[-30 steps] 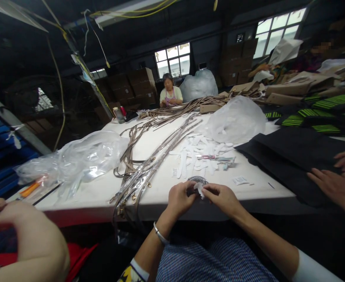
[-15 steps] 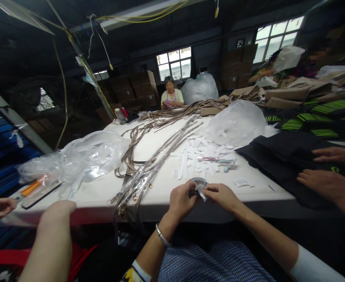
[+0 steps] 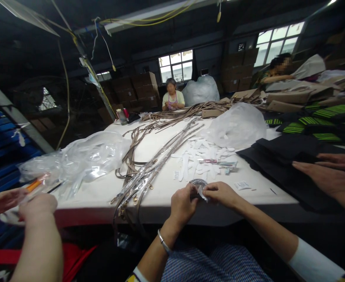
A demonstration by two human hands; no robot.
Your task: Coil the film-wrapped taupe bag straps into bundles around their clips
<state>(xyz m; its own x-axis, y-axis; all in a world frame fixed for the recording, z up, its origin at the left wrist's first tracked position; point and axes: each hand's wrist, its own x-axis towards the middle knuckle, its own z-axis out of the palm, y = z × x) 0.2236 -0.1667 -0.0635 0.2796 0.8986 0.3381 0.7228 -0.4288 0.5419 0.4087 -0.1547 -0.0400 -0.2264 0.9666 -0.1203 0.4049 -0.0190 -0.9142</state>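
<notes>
Grey glossy coil [image 3: 198,181], white scrap [image 3: 202,192] against it, near edge of tabletop [image 3: 160,188]. Left hand [image 3: 183,203] grips coil, right hand [image 3: 223,194] pinches scrap, fingers closed. Hold unchanged; left co-worker's hands [image 3: 39,205] now closer together.

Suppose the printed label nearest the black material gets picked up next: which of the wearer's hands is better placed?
Probably the right hand: it is nearer the printed label, though it pinches a white piece. The left hand is farther off and holds a greyish coil.
</notes>
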